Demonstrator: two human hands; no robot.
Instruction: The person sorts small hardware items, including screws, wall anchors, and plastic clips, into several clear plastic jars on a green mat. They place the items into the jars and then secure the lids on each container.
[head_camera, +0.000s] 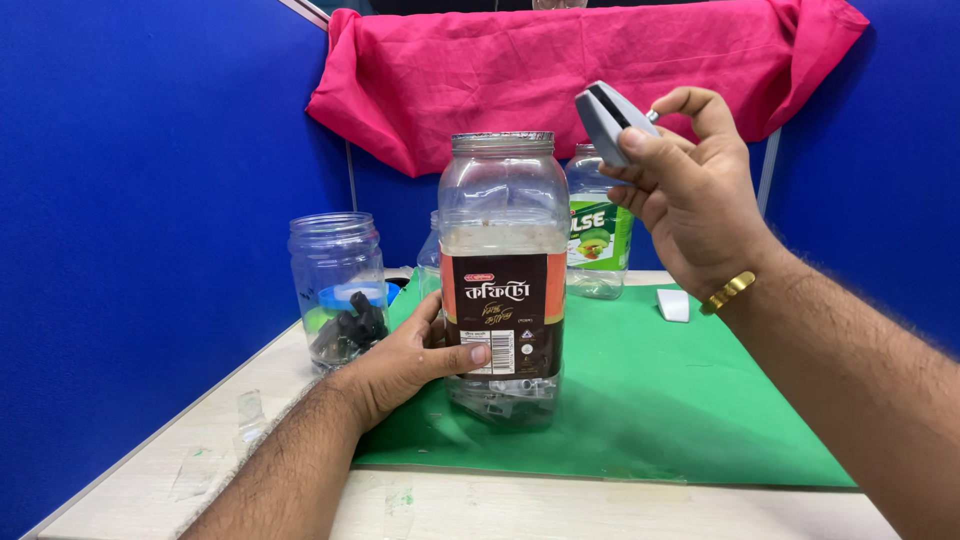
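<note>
A tall clear plastic jar (503, 200) with a brown label stands open on the green mat (680, 400); several small grey pieces lie at its bottom. My left hand (405, 360) grips the jar low on its left side, thumb across the label. My right hand (690, 195) is raised above and to the right of the jar's mouth, fingers closed on a small grey clip-like part (606, 120) with a dark slot.
A smaller clear jar (338, 285) with dark pieces stands at the left. Another jar with a green label (598, 240) stands behind. A small white piece (673, 305) lies on the mat. Pink cloth (560, 70) hangs over the blue partition behind.
</note>
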